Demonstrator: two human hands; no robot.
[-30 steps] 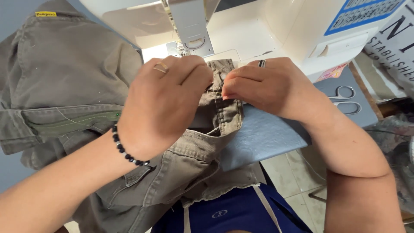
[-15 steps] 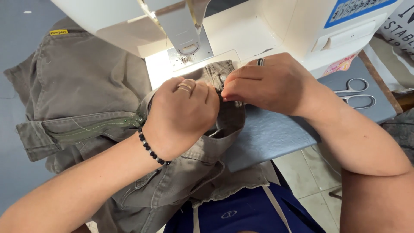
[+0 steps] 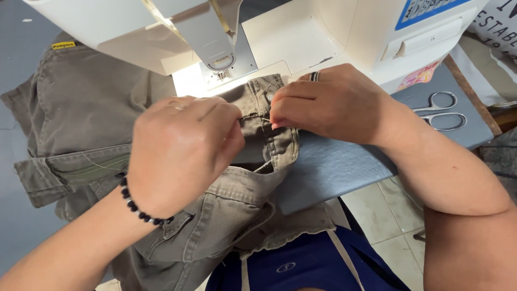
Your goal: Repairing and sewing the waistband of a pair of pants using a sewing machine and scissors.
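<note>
Nearest, below the sewing machine (image 3: 301, 32), the olive-grey trousers (image 3: 215, 215) hang off the counter (image 3: 334, 167) edge, faded and heavily creased, with double-stitched seams and a flapped pocket. Further up, the left hand (image 3: 183, 148), a dark bead bracelet (image 3: 137, 207) at its wrist, has its grip curled shut on the cloth. Opposite it, the right hand (image 3: 336, 102) pinches the waistband fold with closed fingertips, just short of the machine's presser foot (image 3: 222, 67). Right of the machine, steel scissors (image 3: 444, 110) lie on the grey counter.
</note>
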